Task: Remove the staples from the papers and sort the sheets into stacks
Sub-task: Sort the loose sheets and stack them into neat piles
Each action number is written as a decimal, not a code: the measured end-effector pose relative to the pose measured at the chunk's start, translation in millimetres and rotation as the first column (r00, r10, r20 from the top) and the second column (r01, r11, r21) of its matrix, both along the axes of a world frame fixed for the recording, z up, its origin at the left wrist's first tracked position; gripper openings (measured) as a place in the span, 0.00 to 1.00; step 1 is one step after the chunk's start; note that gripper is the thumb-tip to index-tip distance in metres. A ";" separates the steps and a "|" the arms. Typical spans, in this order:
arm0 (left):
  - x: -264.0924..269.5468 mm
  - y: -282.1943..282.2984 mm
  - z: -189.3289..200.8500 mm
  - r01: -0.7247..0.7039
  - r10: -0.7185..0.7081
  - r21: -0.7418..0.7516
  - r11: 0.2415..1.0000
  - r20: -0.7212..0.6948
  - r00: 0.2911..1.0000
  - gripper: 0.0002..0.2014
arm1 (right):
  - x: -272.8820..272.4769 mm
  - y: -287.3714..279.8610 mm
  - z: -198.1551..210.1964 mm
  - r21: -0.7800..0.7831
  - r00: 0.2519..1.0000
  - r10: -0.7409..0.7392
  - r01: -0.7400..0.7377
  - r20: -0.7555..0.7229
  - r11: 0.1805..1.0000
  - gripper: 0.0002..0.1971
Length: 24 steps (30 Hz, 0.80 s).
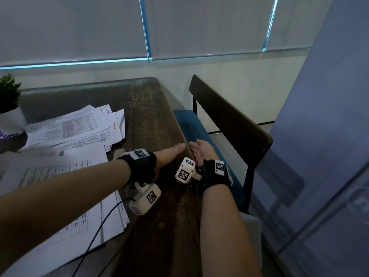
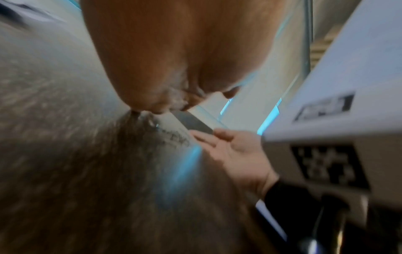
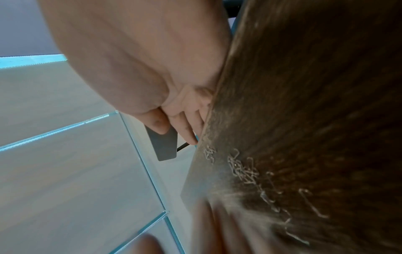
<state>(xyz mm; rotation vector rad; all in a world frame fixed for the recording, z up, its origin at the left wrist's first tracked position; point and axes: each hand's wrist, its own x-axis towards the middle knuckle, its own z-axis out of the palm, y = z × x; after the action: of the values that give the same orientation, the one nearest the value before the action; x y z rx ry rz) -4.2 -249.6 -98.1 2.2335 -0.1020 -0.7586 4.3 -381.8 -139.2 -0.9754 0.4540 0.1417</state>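
My left hand (image 1: pixel 173 150) lies flat on the dark wooden table (image 1: pixel 151 108), fingers straight, fingertips at its right edge. A cluster of loose staples (image 3: pixel 243 170) lies on the wood by that edge, also seen just beyond the left hand as staples (image 2: pixel 174 135). My right hand (image 1: pixel 201 149) is held palm up with relaxed fingers just off the edge, beside the left fingertips; it holds nothing. The right hand (image 2: pixel 234 151) shows as an empty cupped palm. A messy pile of printed sheets (image 1: pixel 75 126) lies at the back left, and a flatter stack of sheets (image 1: pixel 60 196) lies under my left forearm.
A blue-seated bench with a dark wooden back (image 1: pixel 229 120) stands right against the table's right edge. A potted plant (image 1: pixel 10 100) sits at the far left. A black cable (image 1: pixel 95 232) runs across the near stack. Window blinds fill the back.
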 end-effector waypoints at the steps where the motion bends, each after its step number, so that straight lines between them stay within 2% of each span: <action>1: 4.2 3.8 3.1 -0.084 0.085 -0.017 0.996 0.038 0.996 0.32 | -3.3 -0.7 -0.7 0.000 1.000 0.001 -0.001 0.004 1.000 0.26; 2: 8.0 8.9 6.6 -0.129 0.123 0.064 0.990 0.097 0.988 0.35 | -6.5 -1.3 -2.2 0.017 1.000 0.006 -0.007 0.013 1.000 0.26; 3: 11.8 15.4 5.2 -0.132 0.101 0.214 0.968 0.149 0.984 0.40 | -10.8 -1.5 -3.1 0.030 1.000 0.012 -0.012 0.017 0.999 0.26; 4: 12.6 23.4 1.1 -0.085 0.019 0.410 0.908 0.162 0.987 0.45 | -14.0 -2.0 -4.3 0.048 1.000 0.015 -0.016 0.025 0.999 0.26; 5: 11.3 30.5 -5.1 -0.020 -0.071 0.574 0.818 0.135 0.988 0.50 | -15.9 -2.7 -5.9 0.064 0.999 0.012 -0.014 0.033 0.998 0.26; 7: 2.6 39.4 -23.0 0.081 -0.226 0.727 0.682 0.104 0.969 0.56 | -14.0 -5.2 -8.8 0.113 0.999 -0.015 0.011 0.035 0.994 0.26; 9: -10.4 38.1 -36.2 0.072 -0.270 0.758 0.648 0.141 0.952 0.57 | -12.0 -6.7 -10.1 0.160 0.999 -0.035 0.030 0.029 0.987 0.26; 15: 4.3 4.7 -60.3 -0.110 -0.184 0.700 0.706 0.331 0.925 0.47 | -9.8 -5.2 -13.2 0.171 0.996 -0.093 0.090 0.005 0.981 0.25; 21: 23.8 -24.1 -58.4 -0.114 -0.191 0.633 0.766 0.393 0.899 0.39 | -0.1 -10.1 -20.2 0.214 0.995 -0.097 0.100 -0.023 0.972 0.26; 24: 36.0 -33.4 -64.0 -0.090 -0.249 0.626 0.775 0.433 0.867 0.38 | 0.7 -10.1 -13.7 0.212 0.995 -0.089 0.096 -0.043 0.972 0.27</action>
<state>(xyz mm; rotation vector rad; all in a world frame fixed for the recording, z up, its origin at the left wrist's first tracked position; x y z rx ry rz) 31.8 -283.0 -162.2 3.0630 -0.2231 -0.2364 5.0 -392.0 -152.9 -0.7396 0.5032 0.1202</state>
